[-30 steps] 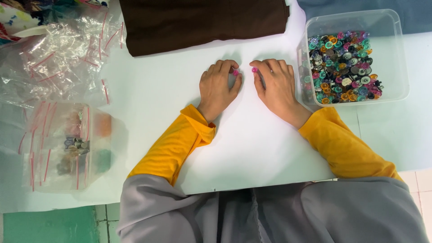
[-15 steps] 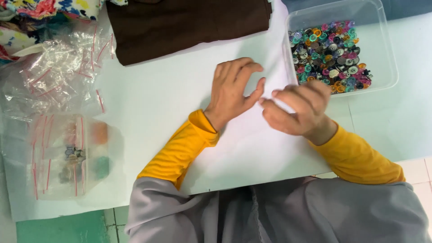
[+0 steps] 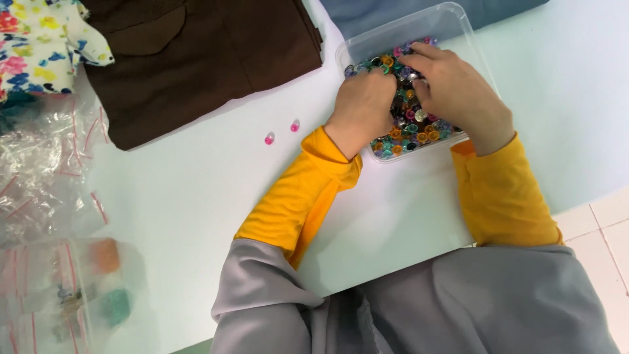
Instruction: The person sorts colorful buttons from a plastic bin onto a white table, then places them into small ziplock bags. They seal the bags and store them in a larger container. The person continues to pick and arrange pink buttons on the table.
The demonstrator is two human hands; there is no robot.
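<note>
Head cam: left hand (image 3: pixel 362 103) & right hand (image 3: pixel 457 92) both curled into clear plastic tub (image 3: pixel 458 29) of multicoloured beads (image 3: pixel 407 124); grip contents hidden; two pink beads (image 3: pixel 282 132) lie left, nearer left hand

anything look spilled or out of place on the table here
Two small pink beads lie loose on the white table, apart from the clear tub that holds the rest of the coloured beads. Both the left hand and the right hand are in that tub. Nothing else stands out.
</note>
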